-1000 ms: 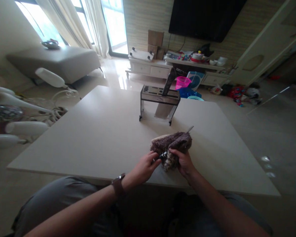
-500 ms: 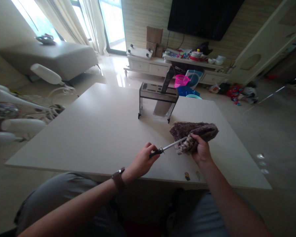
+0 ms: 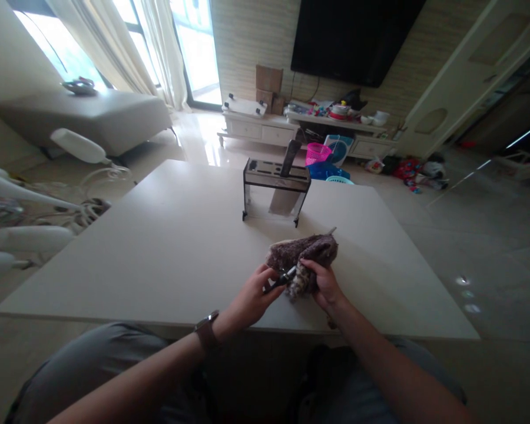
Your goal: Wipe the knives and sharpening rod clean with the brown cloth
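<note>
My left hand (image 3: 257,292) is closed around the black handle of a sharpening steel (image 3: 281,279). A brown and cream fluffy cloth (image 3: 311,253) wraps the steel's rod, and only the pale tip pokes out at the upper right. Fingers and thumb of my right hand (image 3: 324,282) press the cloth around the rod, close to the handle. Beyond both hands a knife block (image 3: 277,176) with clear sides stands on the white table (image 3: 172,253). One black-handled knife (image 3: 290,156) is upright in it, its broad blade showing through the side.
White lamp shades (image 3: 77,144) on curled arms lie left of the table. Behind it are a TV cabinet (image 3: 260,131) with cardboard boxes and toys, a pink basket (image 3: 318,154) and a grey padded bench (image 3: 101,115). Bags and toys (image 3: 417,171) lie on the floor at right.
The cloth and my right hand have slid left along the rod toward the handle. Before, much of the rod was bare; now its tip emerges past the cloth. The view has tilted slightly.
</note>
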A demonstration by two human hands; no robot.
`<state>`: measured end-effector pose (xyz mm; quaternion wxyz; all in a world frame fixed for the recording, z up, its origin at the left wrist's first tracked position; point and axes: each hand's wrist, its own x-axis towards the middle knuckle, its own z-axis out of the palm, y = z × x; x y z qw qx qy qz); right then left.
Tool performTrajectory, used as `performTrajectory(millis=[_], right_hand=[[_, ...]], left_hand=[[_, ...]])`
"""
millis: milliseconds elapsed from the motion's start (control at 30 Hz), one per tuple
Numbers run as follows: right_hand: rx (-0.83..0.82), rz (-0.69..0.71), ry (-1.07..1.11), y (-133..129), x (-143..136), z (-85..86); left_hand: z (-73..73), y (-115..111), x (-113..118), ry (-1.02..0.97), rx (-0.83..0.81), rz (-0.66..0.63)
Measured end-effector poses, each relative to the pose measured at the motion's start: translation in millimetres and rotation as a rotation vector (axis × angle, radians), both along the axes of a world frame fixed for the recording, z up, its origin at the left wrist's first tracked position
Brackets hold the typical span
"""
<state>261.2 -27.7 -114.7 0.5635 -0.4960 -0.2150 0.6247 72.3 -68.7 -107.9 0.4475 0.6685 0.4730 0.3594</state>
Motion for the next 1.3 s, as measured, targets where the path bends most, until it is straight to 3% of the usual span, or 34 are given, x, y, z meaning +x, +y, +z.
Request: performTrajectory(millis=[200,367,633,967,1133,1300], right_hand=[[0.024,-0.175,0.012,17,35,10.8],[0.067,-0.223,0.022,29,47,18.9],[0.071,-0.186,0.009,17,28,15.2],[0.008,-0.008,0.001,-11,2,-1.2],[0.012,0.032,-0.003,-8,-8,-6.4],[-0.002,-0.021,0.022,4,-1,-4.9]], left_hand=[[4.1,0,-6,0.052,-0.01,-0.016],[0.5,4,-6,0.057,-0.01,-0.011],[-3.3,6,-4,-0.027,-0.186,0.022],[-6.2,2,-1,-0.046,-0.218,-0.026],[-10.1,5,0,-0.031,-0.203,-0.018],[-2.2,4,-1,0.007,-0.175,-0.019]])
